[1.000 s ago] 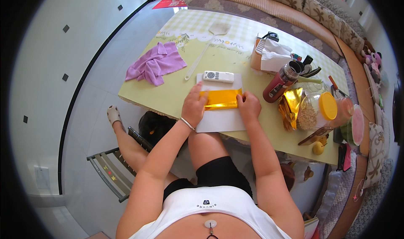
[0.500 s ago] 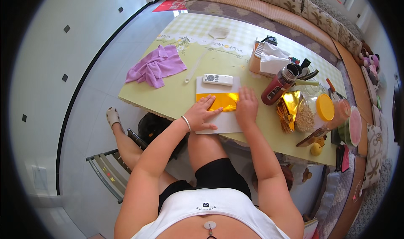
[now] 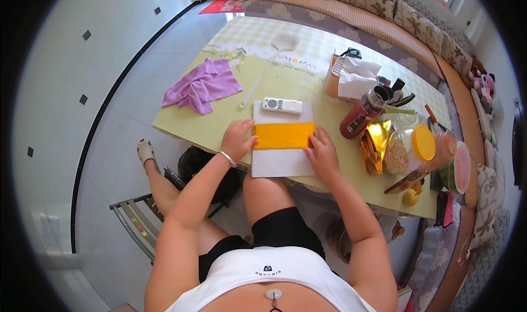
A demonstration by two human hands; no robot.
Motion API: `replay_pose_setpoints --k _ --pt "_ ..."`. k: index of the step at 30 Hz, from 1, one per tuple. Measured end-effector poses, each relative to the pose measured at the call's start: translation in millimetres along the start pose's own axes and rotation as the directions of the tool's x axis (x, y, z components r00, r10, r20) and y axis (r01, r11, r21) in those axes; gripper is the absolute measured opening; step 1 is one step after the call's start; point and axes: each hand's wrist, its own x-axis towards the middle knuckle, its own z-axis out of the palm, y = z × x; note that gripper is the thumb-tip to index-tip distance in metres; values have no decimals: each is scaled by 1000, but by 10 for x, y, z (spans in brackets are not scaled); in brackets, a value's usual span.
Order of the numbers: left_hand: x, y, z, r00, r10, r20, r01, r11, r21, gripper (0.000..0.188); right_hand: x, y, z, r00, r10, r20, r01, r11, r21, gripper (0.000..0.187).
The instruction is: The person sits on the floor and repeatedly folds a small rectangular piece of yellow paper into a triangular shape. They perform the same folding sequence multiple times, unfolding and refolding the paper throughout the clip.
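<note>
A flat, folded strip of gold foil paper (image 3: 283, 136) lies across a white sheet (image 3: 280, 164) near the table's front edge. My left hand (image 3: 238, 140) rests at the strip's left end, thumb and fingers apart along its edge. At the opposite end, my right hand (image 3: 324, 154) has its fingertips on or beside the foil, thumb spread from the fingers. Neither hand visibly grips anything. A white remote control (image 3: 281, 105) lies on the sheet's far part, just beyond the strip.
Left on the table is a purple cloth (image 3: 203, 87), beside a long-handled pale fly swatter (image 3: 285, 43). On the right stand a tissue box (image 3: 332, 79), a red thermos (image 3: 359, 117), gold foil sheets (image 3: 375, 144), a yellow-lidded jar (image 3: 398, 155) and a cut watermelon (image 3: 455, 166).
My hands have moved apart, off the middle of the foil to its two ends. The strip now shows whole and looks smoother.
</note>
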Motion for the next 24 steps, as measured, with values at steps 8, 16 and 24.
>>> replay_pose_setpoints --k 8,16,24 --pt "636 147 -16 814 -501 293 497 863 94 45 439 -27 190 834 507 220 -523 595 610 53" --pt "468 164 109 948 -315 37 309 944 115 40 425 118 283 770 540 340 -567 335 752 60" --pt "636 234 -83 865 -443 237 416 896 158 21 421 161 294 775 515 367 -556 278 783 57"
